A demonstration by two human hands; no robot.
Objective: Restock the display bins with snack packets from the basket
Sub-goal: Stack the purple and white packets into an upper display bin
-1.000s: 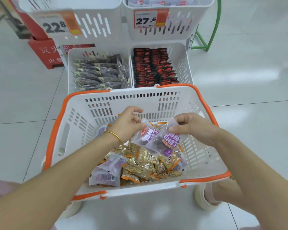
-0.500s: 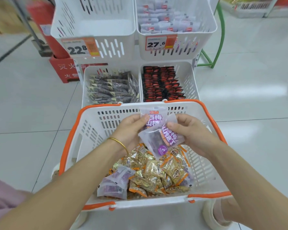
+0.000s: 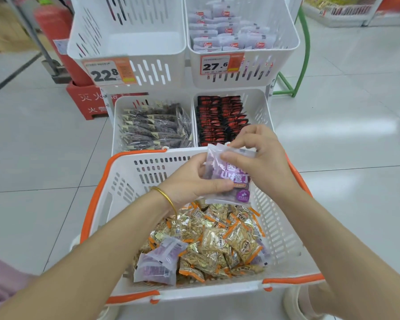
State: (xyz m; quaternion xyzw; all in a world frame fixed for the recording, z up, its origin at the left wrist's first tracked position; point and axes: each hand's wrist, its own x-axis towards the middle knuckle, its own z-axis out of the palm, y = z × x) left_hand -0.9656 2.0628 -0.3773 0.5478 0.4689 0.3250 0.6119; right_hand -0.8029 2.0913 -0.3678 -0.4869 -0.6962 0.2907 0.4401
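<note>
Over the far end of the white basket with orange rim (image 3: 95,199), both hands hold purple snack packets (image 3: 231,179) stacked together. My left hand (image 3: 192,179) grips them from the left with the thumb underneath. My right hand (image 3: 261,158) pinches their top edge. Inside the basket lie several gold-and-orange packets (image 3: 219,239) and one more purple packet (image 3: 157,262) at the near left. The upper right display bin (image 3: 243,72) holds matching pale purple packets (image 3: 231,35); the upper left bin (image 3: 129,42) looks bare inside.
Lower left bin (image 3: 118,125) holds dark clear-wrapped packets (image 3: 155,128); lower right bin (image 3: 261,107) holds black-and-red packets (image 3: 219,118). Price tags 22.8 (image 3: 106,72) and 27.6 (image 3: 219,64) hang on the upper bins. A red fire-extinguisher stand (image 3: 83,100) stands left, a green frame (image 3: 298,65) right.
Both hands have lifted the purple packets up out of the basket toward its far rim and brought them together. The view has tilted up, showing more of the upper bins.
</note>
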